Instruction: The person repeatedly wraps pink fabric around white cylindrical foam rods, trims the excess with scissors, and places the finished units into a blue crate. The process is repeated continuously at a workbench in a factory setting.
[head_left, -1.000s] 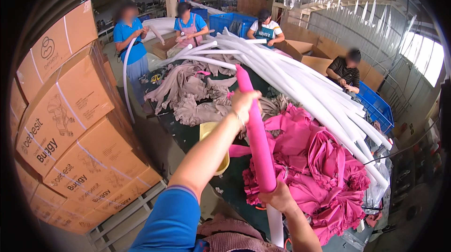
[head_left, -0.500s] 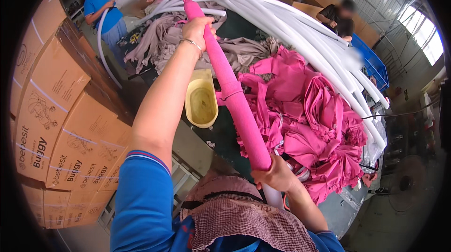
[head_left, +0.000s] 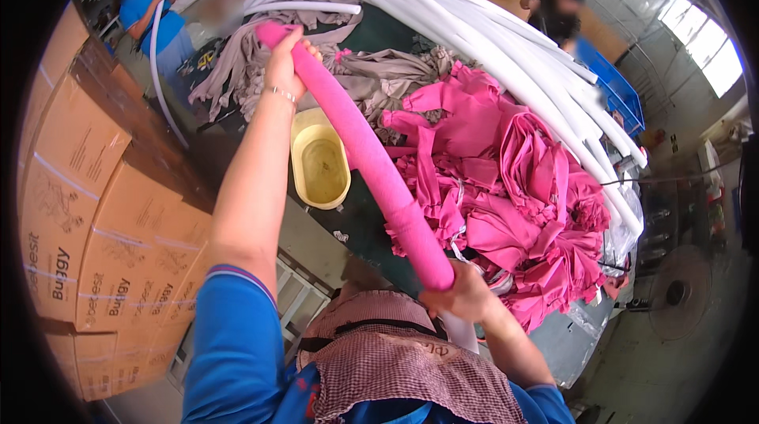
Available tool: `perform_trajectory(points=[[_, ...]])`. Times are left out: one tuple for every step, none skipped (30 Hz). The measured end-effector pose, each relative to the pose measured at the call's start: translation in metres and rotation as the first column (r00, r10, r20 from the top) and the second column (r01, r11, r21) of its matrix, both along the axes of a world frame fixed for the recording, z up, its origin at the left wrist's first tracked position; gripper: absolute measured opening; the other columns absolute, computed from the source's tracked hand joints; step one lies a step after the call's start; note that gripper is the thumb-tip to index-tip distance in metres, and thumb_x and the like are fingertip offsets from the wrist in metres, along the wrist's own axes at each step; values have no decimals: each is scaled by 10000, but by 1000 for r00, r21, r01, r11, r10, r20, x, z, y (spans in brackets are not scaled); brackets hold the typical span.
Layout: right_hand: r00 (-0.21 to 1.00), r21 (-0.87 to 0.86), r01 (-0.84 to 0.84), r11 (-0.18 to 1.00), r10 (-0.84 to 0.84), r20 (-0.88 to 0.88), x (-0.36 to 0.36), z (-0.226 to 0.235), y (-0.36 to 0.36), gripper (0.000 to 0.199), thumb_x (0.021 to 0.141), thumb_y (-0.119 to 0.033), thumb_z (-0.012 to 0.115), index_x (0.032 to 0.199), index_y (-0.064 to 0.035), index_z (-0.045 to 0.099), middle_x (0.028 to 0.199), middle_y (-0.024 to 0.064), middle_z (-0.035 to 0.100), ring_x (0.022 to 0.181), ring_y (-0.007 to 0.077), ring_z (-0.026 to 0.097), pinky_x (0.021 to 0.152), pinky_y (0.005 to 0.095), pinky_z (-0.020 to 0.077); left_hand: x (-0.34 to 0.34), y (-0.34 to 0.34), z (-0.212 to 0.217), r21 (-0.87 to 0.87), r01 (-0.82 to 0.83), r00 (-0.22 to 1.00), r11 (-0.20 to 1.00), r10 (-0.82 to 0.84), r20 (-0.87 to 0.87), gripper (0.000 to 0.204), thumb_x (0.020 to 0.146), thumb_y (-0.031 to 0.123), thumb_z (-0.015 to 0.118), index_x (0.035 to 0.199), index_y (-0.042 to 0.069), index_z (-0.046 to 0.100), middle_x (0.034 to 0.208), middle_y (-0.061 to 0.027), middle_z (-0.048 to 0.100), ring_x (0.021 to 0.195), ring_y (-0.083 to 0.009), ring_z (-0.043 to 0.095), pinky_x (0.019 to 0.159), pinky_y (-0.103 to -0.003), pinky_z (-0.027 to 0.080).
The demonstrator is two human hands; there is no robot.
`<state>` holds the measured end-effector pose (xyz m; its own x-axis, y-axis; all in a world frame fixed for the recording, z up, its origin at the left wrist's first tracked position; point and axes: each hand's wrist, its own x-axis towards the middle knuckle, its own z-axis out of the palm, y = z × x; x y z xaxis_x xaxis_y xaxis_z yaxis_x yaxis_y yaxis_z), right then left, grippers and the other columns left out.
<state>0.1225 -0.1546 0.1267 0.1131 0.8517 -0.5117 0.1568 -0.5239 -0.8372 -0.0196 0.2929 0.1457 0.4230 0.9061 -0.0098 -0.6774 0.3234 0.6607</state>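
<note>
A long tube covered by a pink fabric sleeve [head_left: 364, 147] slants across in front of me, bowed slightly. My left hand [head_left: 286, 64], arm stretched out, is closed around it close to its far end. Near my apron, my right hand [head_left: 466, 293] grips the lower end, where a bit of white tube shows beneath. Right of the sleeve lies a heap of pink fabric pieces [head_left: 498, 211]. An oblong yellow tub [head_left: 316, 200] sits left of the sleeve, beside my left forearm.
Many white tubes [head_left: 506, 60] arch across the table's far side. Grey-brown fabric [head_left: 237, 76] lies beyond the tub. Stacked cardboard boxes [head_left: 142, 234] stand at the left. Several people work around the far side; a blue crate [head_left: 613, 92] is at the right.
The far end of the pink sleeve and my left hand have swung left and slightly nearer. The sleeve's wrinkle has shifted toward my right hand, and the tube now bows. Both hands keep their grip.
</note>
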Motion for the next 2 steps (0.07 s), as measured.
perform_trajectory(points=[[996, 53, 7, 999, -12, 93, 6, 7, 19, 311, 745, -134, 719, 990, 34, 631, 726, 99, 682, 646, 172, 688, 603, 316, 548, 8, -18, -1, -179, 15, 996, 984, 2, 93, 237, 894, 267, 692, 851, 82, 549, 737, -54, 606, 649, -194, 588, 622, -377, 505], [964, 171, 33, 985, -77, 255, 11, -2, 29, 292, 756, -131, 716, 986, 28, 631, 711, 94, 677, 618, 157, 671, 598, 308, 539, 19, -14, 9, -161, 32, 995, 987, -16, 98, 237, 894, 267, 692, 851, 82, 549, 737, -54, 606, 649, -194, 588, 622, -377, 505]])
